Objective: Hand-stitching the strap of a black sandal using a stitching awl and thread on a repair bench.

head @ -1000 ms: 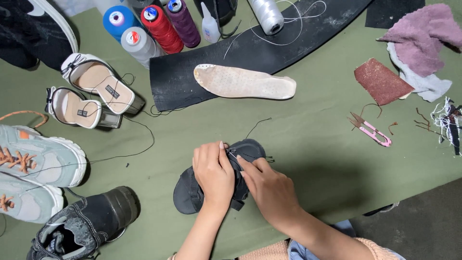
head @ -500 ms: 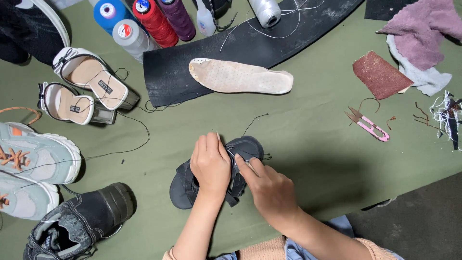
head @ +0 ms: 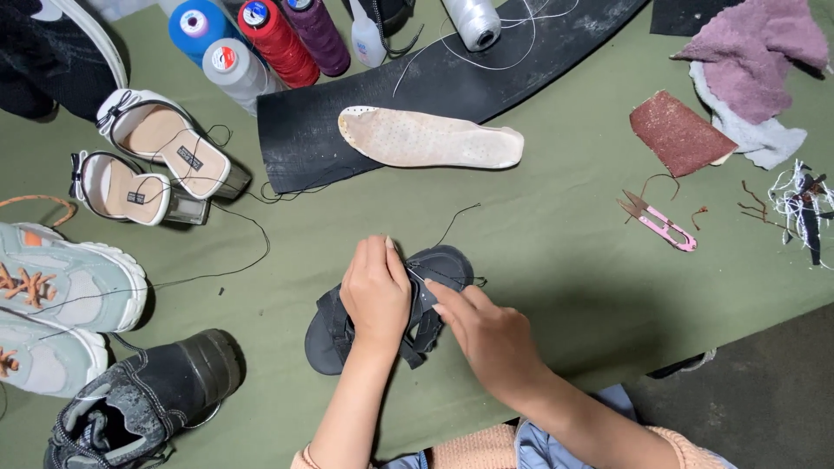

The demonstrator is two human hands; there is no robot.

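Note:
A small black sandal (head: 447, 265) lies on the green table (head: 556, 234), straps up. My left hand (head: 375, 291) presses down on its middle and grips it. My right hand (head: 486, 330) rests at the sandal's right side, fingertips pinched at a strap near the left thumb; whatever it pinches is too small to see. A thin dark thread (head: 456, 221) runs up from the sandal's toe end.
A beige insole (head: 430, 137) lies on a black rubber sheet (head: 304, 130). Thread spools (head: 252, 39) stand at the back. White heeled sandals (head: 148, 161), grey sneakers (head: 61, 287) and a black shoe (head: 148, 395) sit left. Pink snips (head: 660, 221), sandpaper (head: 678, 130) and rags (head: 756, 61) lie right.
Both hands stay on the sandal. My right hand's fingers have shifted slightly along the strap; the view has drifted a little.

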